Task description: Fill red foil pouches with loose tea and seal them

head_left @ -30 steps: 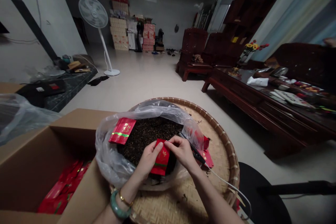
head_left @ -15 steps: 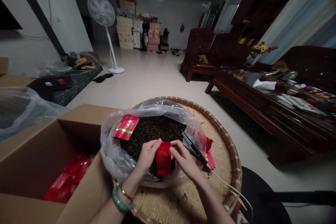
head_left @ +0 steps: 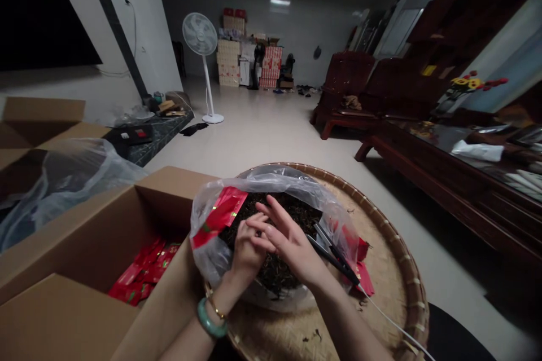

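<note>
My left hand (head_left: 249,248), with a green bangle (head_left: 210,318) on its wrist, is over a clear plastic bag (head_left: 207,265) of dark, dry tea leaves (head_left: 277,276). My right hand (head_left: 292,242) crosses in front of it with fingers stretched out, hiding part of the left fingers. The two touch, and no packet shows between them. Red packets (head_left: 231,206) lie overlapping on the bag's left rim. Right of my hands, a black tong-shaped tool (head_left: 339,259) with a white cord rests at the bag's edge. More red packets (head_left: 364,277) lie beside it.
The bag stands on a round woven bamboo tray (head_left: 398,271). Left of it, an open cardboard box (head_left: 169,287) contains several red packets (head_left: 146,271). A white standing fan (head_left: 207,84) is farther back, and a dark wooden table (head_left: 432,163) stands at right.
The red packet has left my hands, which have come together over the tea. Another red packet now overlaps the one on the bag's left rim. The view has turned left.
</note>
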Available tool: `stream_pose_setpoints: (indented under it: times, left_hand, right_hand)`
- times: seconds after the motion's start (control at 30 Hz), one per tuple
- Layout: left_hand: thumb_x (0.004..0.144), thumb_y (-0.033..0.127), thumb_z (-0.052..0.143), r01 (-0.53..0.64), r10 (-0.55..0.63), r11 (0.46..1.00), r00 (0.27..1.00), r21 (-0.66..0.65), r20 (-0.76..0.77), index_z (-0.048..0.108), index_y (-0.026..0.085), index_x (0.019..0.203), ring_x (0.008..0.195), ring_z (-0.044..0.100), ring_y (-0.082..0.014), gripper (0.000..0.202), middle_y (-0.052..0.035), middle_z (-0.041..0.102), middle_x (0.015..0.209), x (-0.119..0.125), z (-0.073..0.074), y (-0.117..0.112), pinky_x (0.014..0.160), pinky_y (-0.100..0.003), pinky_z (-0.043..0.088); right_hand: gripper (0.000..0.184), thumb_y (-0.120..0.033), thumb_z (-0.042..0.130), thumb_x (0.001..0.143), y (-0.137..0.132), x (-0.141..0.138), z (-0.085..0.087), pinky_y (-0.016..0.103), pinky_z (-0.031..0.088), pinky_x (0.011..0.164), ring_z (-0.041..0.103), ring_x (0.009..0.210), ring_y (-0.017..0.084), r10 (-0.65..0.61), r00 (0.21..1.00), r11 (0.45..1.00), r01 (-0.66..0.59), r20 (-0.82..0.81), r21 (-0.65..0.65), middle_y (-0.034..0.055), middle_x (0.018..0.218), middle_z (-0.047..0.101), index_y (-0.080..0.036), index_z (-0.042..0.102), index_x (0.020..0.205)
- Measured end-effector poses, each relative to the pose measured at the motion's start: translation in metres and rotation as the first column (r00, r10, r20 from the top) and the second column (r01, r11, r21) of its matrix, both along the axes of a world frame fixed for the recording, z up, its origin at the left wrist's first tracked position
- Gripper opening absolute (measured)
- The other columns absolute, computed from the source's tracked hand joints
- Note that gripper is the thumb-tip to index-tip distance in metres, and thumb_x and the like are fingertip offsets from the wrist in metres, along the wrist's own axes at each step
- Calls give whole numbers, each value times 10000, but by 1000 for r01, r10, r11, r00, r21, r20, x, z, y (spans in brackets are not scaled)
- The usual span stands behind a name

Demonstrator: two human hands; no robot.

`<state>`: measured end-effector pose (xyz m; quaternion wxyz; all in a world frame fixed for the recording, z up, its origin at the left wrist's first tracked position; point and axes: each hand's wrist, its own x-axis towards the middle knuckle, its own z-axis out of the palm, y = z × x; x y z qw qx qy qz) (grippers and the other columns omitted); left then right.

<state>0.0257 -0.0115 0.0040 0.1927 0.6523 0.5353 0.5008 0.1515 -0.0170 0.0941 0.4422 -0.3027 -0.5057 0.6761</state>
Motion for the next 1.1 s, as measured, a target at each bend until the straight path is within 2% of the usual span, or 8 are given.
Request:
stream_pose_setpoints:
  times: [0.07,0.17,0.27,0.4,0.6,0.73,0.87,1.1]
  left_hand:
    - [847,217,476,-156,176,981,966,114,-191,615,150,1149,1175,494,-296,339,-156,585,1239,-18,5,11,1018,-485,373]
    - [825,226,540,-332,363,932,848,148,-385,616,140,1122,1197,470,-330,319,-178,567,1262,-48,6,29,1004,-505,377]
    - [794,215,583,-312,310,946,807,82,-503,648,135,1046,1104,553,-321,272,-175,648,1142,-69,1,40,960,-473,417]
    - [801,246,576,-278,237,961,827,-5,-511,703,138,903,952,631,-307,195,-154,716,955,-80,-1,46,894,-445,453]
    - [828,199,470,-240,196,970,852,-29,-486,725,175,779,817,664,-255,261,-102,737,842,-90,12,46,801,-373,495]
    - [819,129,416,-239,245,969,868,68,-431,715,186,844,1044,589,-256,306,-88,717,1012,-80,18,33,939,-416,447]
    - [843,120,414,-48,125,974,929,221,-348,690,213,789,1081,545,-233,297,-46,711,992,-54,9,14,961,-425,446]
    - [812,265,584,-215,259,966,827,144,-499,656,187,1077,1057,506,-309,286,-108,667,1096,-43,-13,-5,876,-472,436]
  right_hand:
    - [629,-511,675,726,1,-1,-4,414,528,890,589,1115,246,36,998,999,-37,56,23,85,1363,497,-284,493,1284]
    - [451,-499,624,770,5,23,-37,443,506,911,599,1089,266,-115,944,988,76,310,137,107,1182,630,-219,616,1123]
    - [299,-421,595,803,6,57,-72,464,457,953,612,1033,267,-401,747,891,184,530,414,98,1075,675,-215,665,1008]
    - [266,-389,543,835,0,83,-91,431,492,894,632,988,268,-501,638,843,207,585,496,105,1050,688,-213,673,986]
    - [313,-465,544,829,-7,79,-91,385,557,724,658,880,267,-446,700,885,255,557,389,98,994,700,-215,694,945]
    - [471,-589,564,775,-8,68,-92,364,570,599,665,798,257,-391,823,920,354,413,166,117,916,690,-177,666,980]
    - [591,-665,572,719,-8,59,-92,355,576,589,662,764,227,-350,901,927,372,257,-44,109,888,672,-160,626,1022]
    - [414,-527,609,756,-15,55,-109,294,551,548,648,770,204,-292,873,957,269,391,112,72,913,667,-190,654,992]
